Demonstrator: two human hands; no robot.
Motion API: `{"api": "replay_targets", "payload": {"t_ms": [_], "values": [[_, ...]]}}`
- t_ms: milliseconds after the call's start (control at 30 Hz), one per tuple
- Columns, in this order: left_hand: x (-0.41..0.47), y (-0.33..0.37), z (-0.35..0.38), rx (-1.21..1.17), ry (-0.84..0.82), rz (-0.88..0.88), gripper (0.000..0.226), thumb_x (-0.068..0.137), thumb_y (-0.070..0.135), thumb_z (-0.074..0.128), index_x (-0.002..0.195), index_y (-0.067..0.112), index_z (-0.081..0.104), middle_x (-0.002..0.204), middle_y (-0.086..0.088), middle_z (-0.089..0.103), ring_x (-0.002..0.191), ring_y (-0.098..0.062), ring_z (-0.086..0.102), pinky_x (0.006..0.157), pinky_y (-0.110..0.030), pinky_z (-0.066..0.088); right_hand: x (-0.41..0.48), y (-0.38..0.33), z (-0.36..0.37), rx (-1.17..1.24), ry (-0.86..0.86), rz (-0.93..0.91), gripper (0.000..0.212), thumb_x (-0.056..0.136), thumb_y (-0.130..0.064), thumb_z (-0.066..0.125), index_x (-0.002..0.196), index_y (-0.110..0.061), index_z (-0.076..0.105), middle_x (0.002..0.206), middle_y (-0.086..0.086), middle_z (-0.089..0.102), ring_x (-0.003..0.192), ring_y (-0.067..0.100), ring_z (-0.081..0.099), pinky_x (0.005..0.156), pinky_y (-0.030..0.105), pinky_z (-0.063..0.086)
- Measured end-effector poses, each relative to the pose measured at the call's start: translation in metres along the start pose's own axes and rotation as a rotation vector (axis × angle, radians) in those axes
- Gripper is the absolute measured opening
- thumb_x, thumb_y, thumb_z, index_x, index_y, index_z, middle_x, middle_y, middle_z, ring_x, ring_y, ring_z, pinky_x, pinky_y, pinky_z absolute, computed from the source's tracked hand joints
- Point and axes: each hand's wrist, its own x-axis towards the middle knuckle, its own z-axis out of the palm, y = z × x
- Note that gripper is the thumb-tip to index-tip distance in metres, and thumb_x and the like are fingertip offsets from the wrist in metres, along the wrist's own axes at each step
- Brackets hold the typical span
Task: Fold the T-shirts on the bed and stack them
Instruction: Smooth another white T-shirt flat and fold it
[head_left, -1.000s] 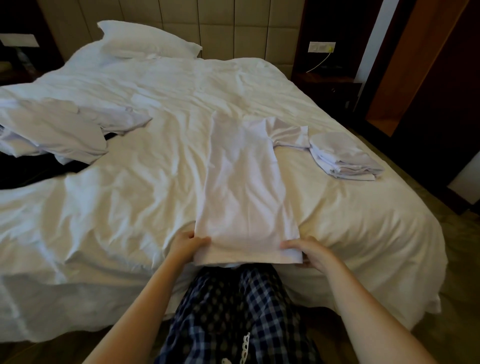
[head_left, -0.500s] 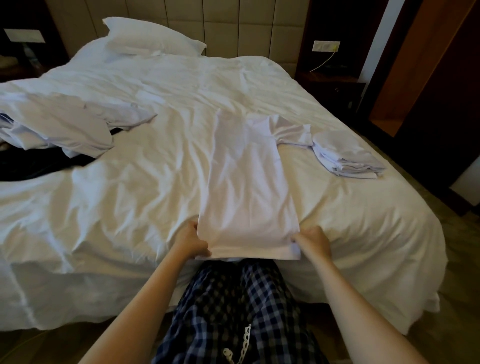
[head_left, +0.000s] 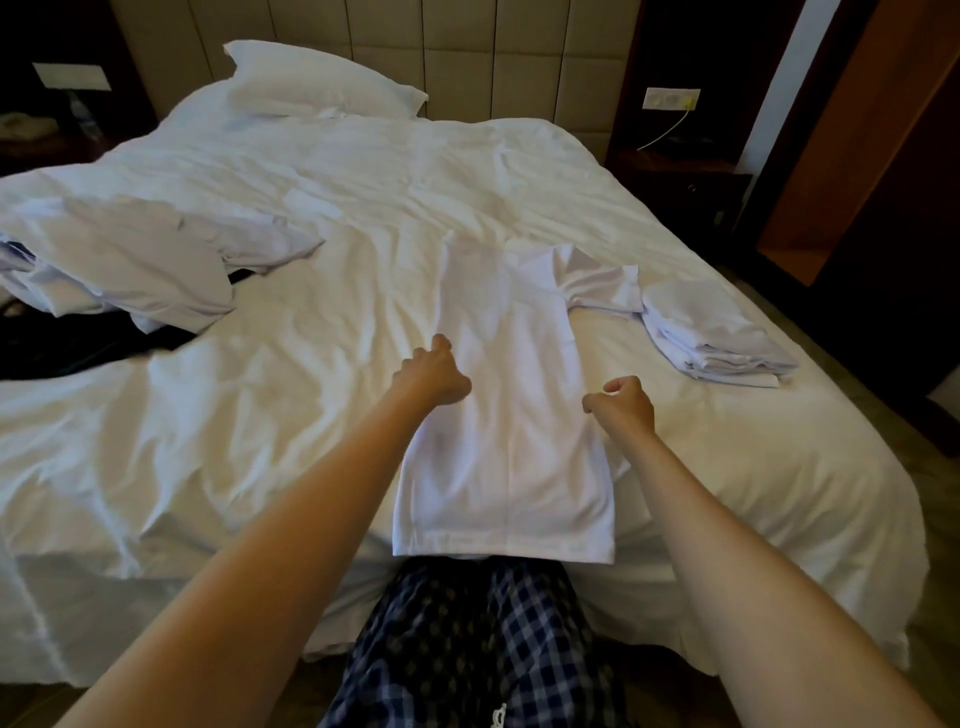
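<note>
Two hands, the left hand (head_left: 434, 371) and the right hand (head_left: 621, 402), sit at opposite long edges of a white T-shirt (head_left: 509, 441), about halfway along it. The T-shirt lies flat and lengthwise on a bed (head_left: 249, 415) of rumpled white linen. It is folded into a narrow panel, with its hem at the bed's near edge just above the person's checked trousers (head_left: 467, 649). One short sleeve (head_left: 597, 286) sticks out to the right at the far end.

Left hand: knuckles up and grip curled tight at the panel's left edge; whether cloth is caught in it cannot be told. Right hand: grip likewise curled, fingertips at the margin of the fabric; any hold on the cloth is not visible.

Right of the panel, a stack of folded white T-shirts (head_left: 711, 338) lies just beside the tip of the protruding sleeve. At left, well apart, a heap of unfolded white T-shirts (head_left: 130, 260) lies partly over a dark garment (head_left: 62, 348). At the far end, a white pillow (head_left: 322, 78) rests against a padded headboard (head_left: 493, 52). Beyond the bed's right side, a dark nightstand (head_left: 685, 182) stands under a wall socket (head_left: 670, 97).
</note>
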Motion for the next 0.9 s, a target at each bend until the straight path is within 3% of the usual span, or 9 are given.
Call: {"api": "replay_targets", "payload": {"t_ms": [100, 167, 200, 300, 433, 667, 800, 900], "values": [[0.018, 0.016, -0.004, 0.011, -0.016, 0.046, 0.059, 0.089, 0.013, 0.046, 0.143, 0.010, 0.022, 0.136, -0.016, 0.037, 0.123, -0.035, 0.041, 0.101, -0.040, 0.038, 0.018, -0.014, 0.002, 0.008, -0.010, 0.013, 0.042, 0.084, -0.010, 0.058, 0.123, -0.001, 0.047, 0.123, 0.017, 0.053, 0.100, 0.028, 0.051, 0.079, 0.033, 0.043], [0.030, 0.024, -0.005, 0.006, -0.023, 0.077, 0.058, 0.090, 0.013, 0.046, 0.143, 0.010, 0.023, 0.135, -0.016, 0.037, 0.122, -0.035, 0.042, 0.099, -0.039, 0.038, 0.032, -0.021, 0.002, 0.061, -0.010, 0.027, 0.024, 0.083, -0.008, 0.058, 0.105, 0.000, 0.053, 0.103, 0.023, 0.055, 0.096, 0.036, 0.053, 0.082, 0.037, 0.045], [0.037, 0.028, -0.005, -0.001, -0.033, 0.094, 0.057, 0.090, 0.013, 0.046, 0.143, 0.011, 0.024, 0.135, -0.016, 0.037, 0.122, -0.035, 0.042, 0.099, -0.039, 0.039, 0.039, -0.024, 0.002, 0.096, -0.013, 0.047, 0.010, 0.082, -0.008, 0.057, 0.089, -0.004, 0.052, 0.086, 0.019, 0.051, 0.085, 0.033, 0.050, 0.076, 0.035, 0.044], [0.058, 0.036, -0.002, -0.010, -0.062, 0.146, 0.056, 0.090, 0.014, 0.047, 0.142, 0.014, 0.026, 0.137, -0.015, 0.036, 0.122, -0.034, 0.042, 0.101, -0.041, 0.039, 0.066, -0.028, 0.002, 0.212, -0.022, 0.139, 0.018, 0.082, -0.009, 0.058, 0.070, -0.011, 0.045, 0.068, 0.006, 0.043, 0.070, 0.025, 0.044, 0.069, 0.033, 0.040], [0.085, 0.047, 0.009, 0.012, -0.091, 0.222, 0.056, 0.092, 0.014, 0.047, 0.144, 0.015, 0.027, 0.140, -0.015, 0.035, 0.124, -0.033, 0.040, 0.102, -0.039, 0.037, 0.096, -0.027, 0.008, 0.439, -0.017, 0.274, 0.013, 0.082, -0.011, 0.061, 0.077, -0.003, 0.052, 0.070, 0.008, 0.049, 0.061, 0.020, 0.048, 0.066, 0.033, 0.044], [0.141, 0.066, 0.029, 0.018, -0.141, 0.331, 0.057, 0.093, 0.014, 0.045, 0.146, 0.016, 0.025, 0.150, -0.011, 0.026, 0.136, -0.031, 0.029, 0.111, -0.038, 0.026, 0.144, -0.025, 0.029, 0.906, -0.089, 0.333, 0.026, 0.088, -0.008, 0.059, 0.107, 0.001, 0.044, 0.091, 0.013, 0.052, 0.080, 0.020, 0.056, 0.087, 0.031, 0.048], [0.177, 0.069, 0.039, 0.065, -0.092, 0.384, 0.060, 0.093, 0.015, 0.048, 0.147, 0.014, 0.022, 0.154, -0.011, 0.020, 0.141, -0.028, 0.020, 0.113, -0.035, 0.019, 0.178, -0.025, 0.041, 1.047, -0.090, 0.327, 0.013, 0.090, -0.012, 0.057, 0.098, -0.002, 0.054, 0.096, 0.011, 0.054, 0.087, 0.020, 0.057, 0.084, 0.029, 0.050], [0.206, 0.065, 0.042, 0.271, -0.060, 0.442, 0.066, 0.095, 0.023, 0.049, 0.150, 0.015, 0.013, 0.157, -0.012, 0.005, 0.145, -0.029, 0.005, 0.116, -0.038, 0.009, 0.204, -0.032, 0.048, 1.104, -0.093, 0.273, 0.012, 0.092, -0.013, 0.056, 0.099, -0.004, 0.057, 0.095, 0.008, 0.057, 0.094, 0.019, 0.056, 0.095, 0.029, 0.045]]}}
